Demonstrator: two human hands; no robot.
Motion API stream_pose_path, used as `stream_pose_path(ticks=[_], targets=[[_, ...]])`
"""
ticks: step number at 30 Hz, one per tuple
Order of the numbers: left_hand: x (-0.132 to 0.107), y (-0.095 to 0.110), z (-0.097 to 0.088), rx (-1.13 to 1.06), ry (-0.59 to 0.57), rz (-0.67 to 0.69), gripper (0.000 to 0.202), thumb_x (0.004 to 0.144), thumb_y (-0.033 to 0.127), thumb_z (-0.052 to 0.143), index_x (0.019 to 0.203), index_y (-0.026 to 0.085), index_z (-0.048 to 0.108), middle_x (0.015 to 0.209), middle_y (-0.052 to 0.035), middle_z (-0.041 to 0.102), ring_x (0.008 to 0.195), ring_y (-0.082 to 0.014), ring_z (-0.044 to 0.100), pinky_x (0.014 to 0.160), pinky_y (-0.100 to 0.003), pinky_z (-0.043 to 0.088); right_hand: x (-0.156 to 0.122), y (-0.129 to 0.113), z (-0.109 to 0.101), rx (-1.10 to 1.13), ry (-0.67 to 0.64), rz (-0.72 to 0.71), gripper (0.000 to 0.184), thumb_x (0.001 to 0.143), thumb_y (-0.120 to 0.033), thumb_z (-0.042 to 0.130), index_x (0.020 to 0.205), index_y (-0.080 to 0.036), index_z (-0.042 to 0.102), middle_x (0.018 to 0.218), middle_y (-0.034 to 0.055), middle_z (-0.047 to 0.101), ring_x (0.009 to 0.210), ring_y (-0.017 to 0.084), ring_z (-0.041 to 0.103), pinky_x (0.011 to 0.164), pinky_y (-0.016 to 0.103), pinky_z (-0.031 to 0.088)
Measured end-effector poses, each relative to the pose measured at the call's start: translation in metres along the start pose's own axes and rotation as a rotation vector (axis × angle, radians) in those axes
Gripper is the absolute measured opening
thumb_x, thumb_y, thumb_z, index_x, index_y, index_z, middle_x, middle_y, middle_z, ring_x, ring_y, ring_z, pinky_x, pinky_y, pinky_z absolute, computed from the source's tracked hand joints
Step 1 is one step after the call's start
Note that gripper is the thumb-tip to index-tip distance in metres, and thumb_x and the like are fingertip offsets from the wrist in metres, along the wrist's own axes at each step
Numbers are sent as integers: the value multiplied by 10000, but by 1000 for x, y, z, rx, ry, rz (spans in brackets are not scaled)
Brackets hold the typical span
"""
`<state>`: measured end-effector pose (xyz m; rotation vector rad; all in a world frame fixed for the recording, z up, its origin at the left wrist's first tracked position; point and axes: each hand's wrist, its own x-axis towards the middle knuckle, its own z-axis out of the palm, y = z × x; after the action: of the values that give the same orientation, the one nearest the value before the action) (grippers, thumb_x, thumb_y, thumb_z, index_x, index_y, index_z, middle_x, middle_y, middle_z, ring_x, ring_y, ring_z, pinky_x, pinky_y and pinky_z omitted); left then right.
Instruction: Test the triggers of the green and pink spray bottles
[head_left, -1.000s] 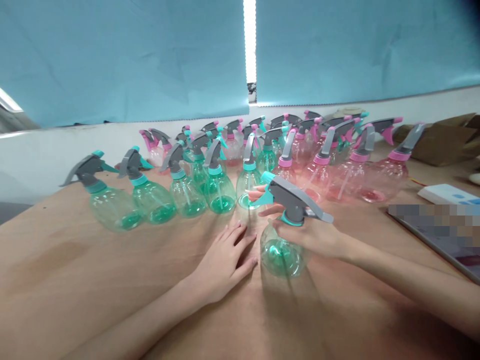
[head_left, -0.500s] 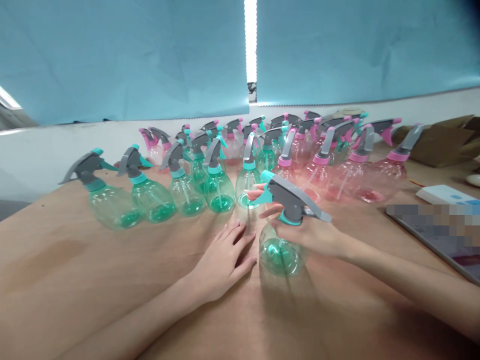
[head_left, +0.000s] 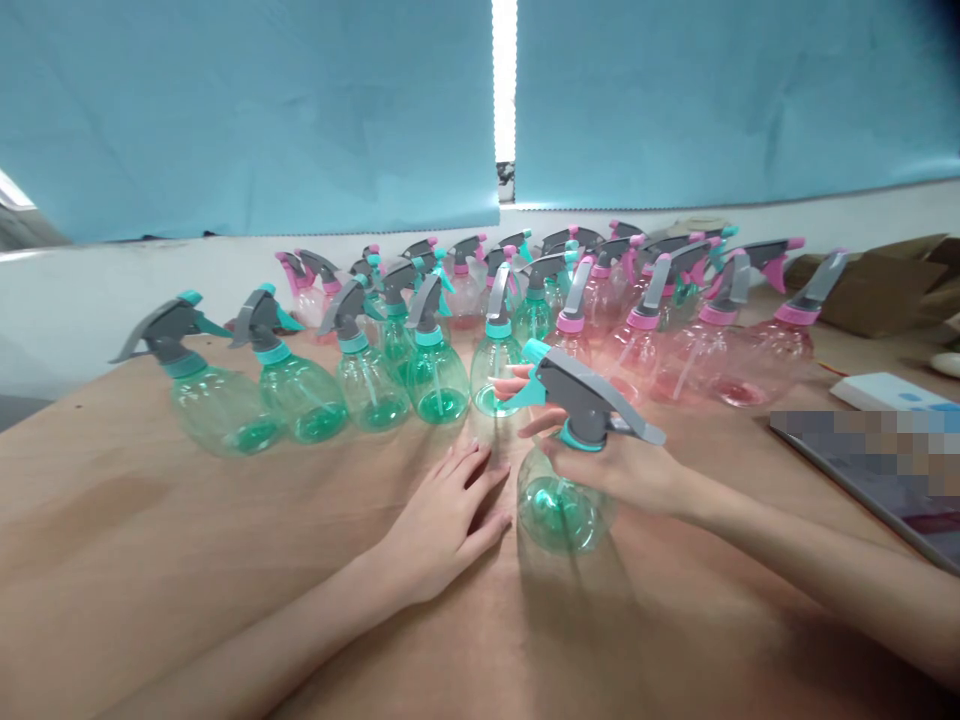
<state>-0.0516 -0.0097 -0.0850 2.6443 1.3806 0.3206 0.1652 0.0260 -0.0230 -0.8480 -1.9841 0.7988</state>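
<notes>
A clear green spray bottle (head_left: 564,515) with a grey and turquoise trigger head stands upright in front of me. My right hand (head_left: 634,472) is around its neck, just under the head; its fingers reach past the far side, partly hidden by the bottle. My left hand (head_left: 450,520) lies flat on the wooden table (head_left: 300,610), fingers loosely spread, left of that bottle and apart from it. It holds nothing. Just beyond my hands is a row of green spray bottles (head_left: 441,385), with pink spray bottles (head_left: 694,360) continuing it on the right.
More pink and green spray bottles (head_left: 463,295) crowd behind the front row, towards the white wall (head_left: 127,285). At the right lie a dark flat device (head_left: 855,470) with a blurred screen, a white box (head_left: 885,388) and brown cardboard (head_left: 877,290). A blue covering (head_left: 262,120) hangs at the back.
Hardly anything differs. The view has shifted very slightly; both hands and the held spray bottle keep their places.
</notes>
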Motion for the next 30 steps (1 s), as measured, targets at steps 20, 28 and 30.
stream_pose_path(ticks=[20,28,30], targets=[[1,0,-1,16,-29,-9,491,997,455,410,1389,172,494,1517,-150,387,1428,-314,296,1156,-549,260,2,-2,-1,40,-25,6,493,763,-246,538,1253,-274,572,943,10,709,813,185,679,731,303,567],[1,-1,-1,12,-41,-16,504,995,461,406,1399,170,484,1521,-152,379,1429,-315,294,1160,-543,254,0,-3,-1,87,-31,40,419,743,-220,531,1152,-284,596,792,-22,674,766,179,668,708,298,564],[1,0,-2,8,-39,-14,495,995,452,410,1394,170,489,1515,-154,387,1425,-320,302,1156,-552,258,0,-2,-1,90,-27,38,371,751,-217,523,1108,-282,600,829,-16,678,789,179,667,729,308,561]])
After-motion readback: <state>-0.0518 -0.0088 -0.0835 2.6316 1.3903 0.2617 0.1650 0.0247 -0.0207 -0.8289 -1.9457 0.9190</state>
